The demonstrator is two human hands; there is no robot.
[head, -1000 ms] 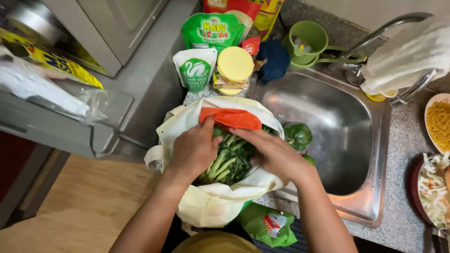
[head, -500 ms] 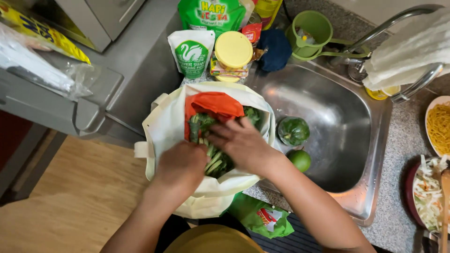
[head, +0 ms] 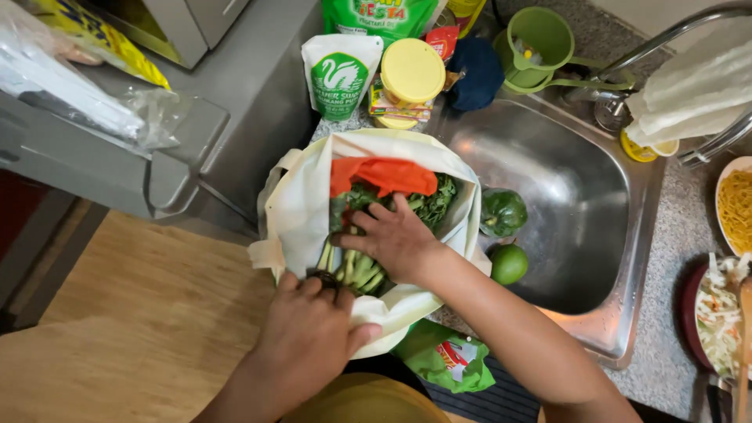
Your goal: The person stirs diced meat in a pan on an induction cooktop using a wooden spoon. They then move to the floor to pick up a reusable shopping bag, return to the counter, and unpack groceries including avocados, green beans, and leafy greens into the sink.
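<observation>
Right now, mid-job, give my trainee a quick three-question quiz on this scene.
1. True or false: the right hand rests on the greens inside the bag.
2. What does the left hand grip? A) the bag's near rim B) the jar C) the cup
3. What two green items lie in the sink?

Key: 1 true; 2 A; 3 pepper and lime.

A steel sink fills the three o'clock side, with a green pepper and a lime on its near rim. At twelve o'clock stand a yellow-lidded jar, a white-and-green pouch and a green cup — well apart, at four o'clock, a bowl of shredded cabbage.
</observation>
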